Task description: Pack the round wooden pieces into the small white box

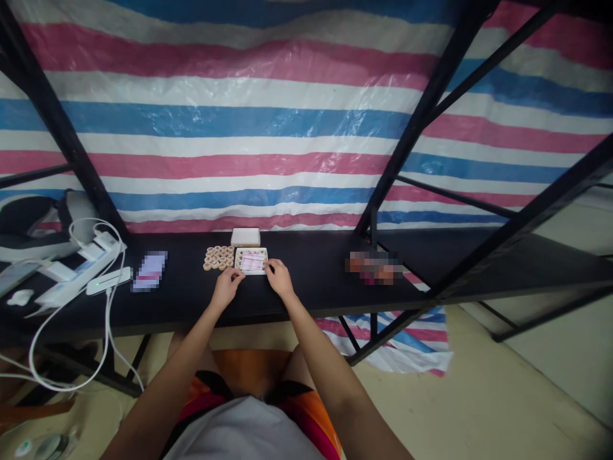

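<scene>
A small white open box (236, 261) sits on the black shelf top in front of me, with a folded pink-and-white sheet (252, 260) lying in it over several round pieces. At the box's near left corner is my left hand (227, 287), its thumb and fingers pinched together; what is between them is too small to make out. My right hand (280, 277) has its bent fingers on the right edge of the box. Left of the box, several round wooden Chinese chess pieces (219, 257) lie close together in rows. A white box lid (246, 237) lies behind the box.
At the left are a blurred phone (150, 271), a power strip (79, 276) and looped white cables (108, 319). A blurred reddish object (373, 267) lies to the right. Black metal posts (407, 140) frame the shelf, with striped plastic sheeting (249, 121) behind.
</scene>
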`<state>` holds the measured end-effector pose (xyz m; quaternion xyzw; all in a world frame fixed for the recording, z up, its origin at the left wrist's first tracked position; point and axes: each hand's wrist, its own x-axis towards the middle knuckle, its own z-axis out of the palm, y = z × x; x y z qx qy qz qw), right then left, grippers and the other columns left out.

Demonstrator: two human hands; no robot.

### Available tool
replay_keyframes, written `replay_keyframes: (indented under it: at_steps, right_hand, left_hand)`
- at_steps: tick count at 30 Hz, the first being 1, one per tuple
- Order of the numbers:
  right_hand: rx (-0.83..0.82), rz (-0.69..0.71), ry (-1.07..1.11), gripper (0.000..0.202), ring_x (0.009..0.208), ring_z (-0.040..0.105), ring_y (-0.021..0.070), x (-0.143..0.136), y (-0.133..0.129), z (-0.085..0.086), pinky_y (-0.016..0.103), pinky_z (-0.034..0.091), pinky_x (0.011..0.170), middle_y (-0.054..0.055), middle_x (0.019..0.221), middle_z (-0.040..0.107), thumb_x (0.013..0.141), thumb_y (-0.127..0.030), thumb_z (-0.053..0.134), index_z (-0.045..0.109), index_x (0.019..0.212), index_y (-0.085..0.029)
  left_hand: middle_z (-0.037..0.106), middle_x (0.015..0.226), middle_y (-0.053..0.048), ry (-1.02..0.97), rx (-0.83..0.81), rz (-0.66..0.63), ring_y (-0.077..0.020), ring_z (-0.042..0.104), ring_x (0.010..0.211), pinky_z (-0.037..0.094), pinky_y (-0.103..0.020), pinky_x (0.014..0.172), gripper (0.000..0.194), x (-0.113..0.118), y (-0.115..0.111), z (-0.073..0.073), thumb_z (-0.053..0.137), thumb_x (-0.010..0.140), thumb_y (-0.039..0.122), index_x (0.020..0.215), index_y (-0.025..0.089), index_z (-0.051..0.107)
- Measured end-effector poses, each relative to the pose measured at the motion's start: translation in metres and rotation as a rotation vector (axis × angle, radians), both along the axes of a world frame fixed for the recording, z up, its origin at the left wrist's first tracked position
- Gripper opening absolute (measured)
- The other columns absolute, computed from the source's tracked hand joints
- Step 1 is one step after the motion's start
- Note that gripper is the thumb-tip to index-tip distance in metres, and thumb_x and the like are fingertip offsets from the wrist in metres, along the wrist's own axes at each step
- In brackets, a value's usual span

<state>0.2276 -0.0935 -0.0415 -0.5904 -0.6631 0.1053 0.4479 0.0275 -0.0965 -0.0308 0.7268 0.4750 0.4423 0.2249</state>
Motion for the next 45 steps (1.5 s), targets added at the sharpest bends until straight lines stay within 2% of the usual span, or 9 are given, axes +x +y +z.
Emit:
replay_keyframes:
  at_steps: [13,18,28,36,41,43,45]
  right_hand:
    - [-0.003,-0.016,0.026,0.025,0.102,0.058,0.0175,0.000,-0.001,0.000,0.029,0.043,0.094,0.009,0.112,0.061,0.087,-0.025,0.047,0.068,0.098,-0.019]
    - [-0.005,-0.009,0.041,0.025,0.102,0.058,0.0177,0.000,-0.001,0.001,0.028,0.042,0.095,0.008,0.110,0.061,0.086,-0.024,0.048,0.069,0.097,-0.019]
    - [-0.009,-0.018,0.018,0.024,0.102,0.058,0.0170,0.001,-0.004,-0.001,0.028,0.042,0.094,0.008,0.112,0.060,0.086,-0.024,0.048,0.068,0.097,-0.020]
    - [-0.022,-0.003,-0.002,0.024,0.102,0.058,0.0172,0.000,-0.003,-0.003,0.028,0.042,0.095,0.007,0.113,0.059,0.086,-0.024,0.047,0.068,0.097,-0.020]
    - [-0.018,0.005,0.003,0.025,0.101,0.058,0.0174,0.000,-0.004,-0.002,0.029,0.042,0.095,0.006,0.111,0.060,0.086,-0.024,0.047,0.068,0.097,-0.021]
    - [-0.015,0.013,0.006,0.025,0.100,0.058,0.0174,0.001,-0.004,-0.002,0.029,0.042,0.095,0.006,0.109,0.060,0.086,-0.024,0.046,0.068,0.097,-0.020]
    - [-0.018,0.024,0.003,0.026,0.100,0.058,0.0172,0.001,-0.004,-0.001,0.029,0.042,0.095,0.006,0.108,0.061,0.086,-0.023,0.045,0.068,0.097,-0.020]
  left_hand:
    - [0.060,0.077,-0.001,0.031,-0.038,-0.038,-0.0141,0.055,0.070,0.043,-0.027,0.071,0.013,0.002,-0.005,0.003,0.056,0.076,0.030,0.071,0.019,0.060]
    - [0.060,0.078,-0.001,0.030,-0.027,-0.024,-0.0144,0.055,0.074,0.043,-0.028,0.075,0.009,0.001,-0.005,0.001,0.056,0.072,0.026,0.069,0.019,0.059]
    - [0.058,0.074,0.001,0.070,-0.053,0.008,-0.0133,0.054,0.071,0.041,-0.025,0.070,0.004,0.001,-0.005,0.002,0.053,0.069,0.021,0.066,0.018,0.053]
    - [0.052,0.063,0.002,0.195,-0.012,-0.023,-0.0128,0.049,0.065,0.038,-0.024,0.065,0.024,0.005,-0.014,0.012,0.047,0.082,0.033,0.062,0.019,0.048]
    - [0.061,0.079,-0.003,0.276,0.070,0.088,-0.0162,0.056,0.078,0.042,-0.027,0.074,0.017,-0.003,-0.014,0.022,0.045,0.084,0.029,0.077,0.019,0.058]
    - [0.063,0.091,-0.006,0.368,0.119,0.214,-0.0195,0.056,0.089,0.042,-0.030,0.080,0.016,-0.018,-0.013,0.023,0.047,0.082,0.025,0.088,0.019,0.060]
    - [0.060,0.101,-0.009,0.466,0.102,0.408,-0.0239,0.054,0.096,0.043,-0.034,0.082,0.023,-0.037,-0.011,0.023,0.047,0.082,0.026,0.100,0.019,0.060]
